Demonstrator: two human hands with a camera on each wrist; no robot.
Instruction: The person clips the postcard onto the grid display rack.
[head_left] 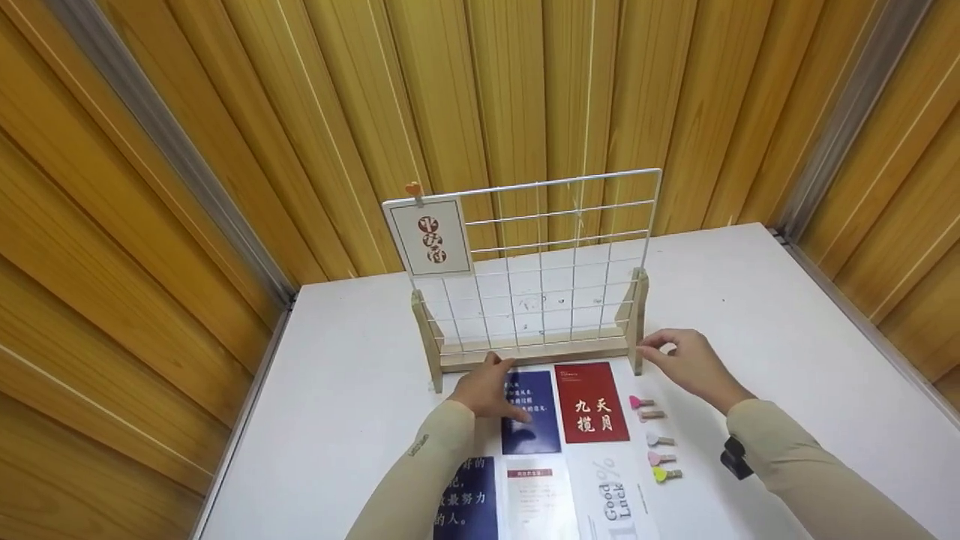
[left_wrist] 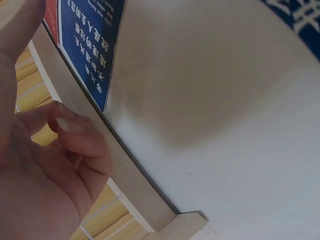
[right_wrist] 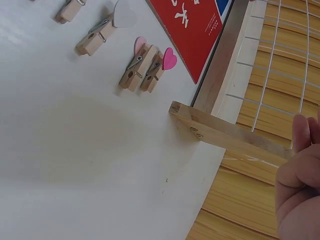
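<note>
A white wire grid rack (head_left: 570, 244) stands upright in a wooden base. Thumb and fingertips of my right hand (head_left: 694, 367) pinch the rack's right wooden upright (right_wrist: 230, 131). My left hand (head_left: 484, 390) is at the front of the base bar (left_wrist: 82, 100), fingers loosely bent and nothing visible in its grasp. Its thumb reaches over a dark blue card (head_left: 536, 431) with white writing, partly covering it. Beside that lies a red card (head_left: 592, 420). At the rack's upper left, an orange heart clip (head_left: 414, 190) holds a white card (head_left: 429, 238) with red round characters.
Nearer me lie another blue card (head_left: 472, 499), a pale card (head_left: 536, 506) and a "Good Luck" card (head_left: 611, 487). Several wooden heart clips, one of them yellow (head_left: 664, 474), lie right of the cards. Behind the white table (head_left: 337, 360) rises a wood-patterned wall (head_left: 525, 90).
</note>
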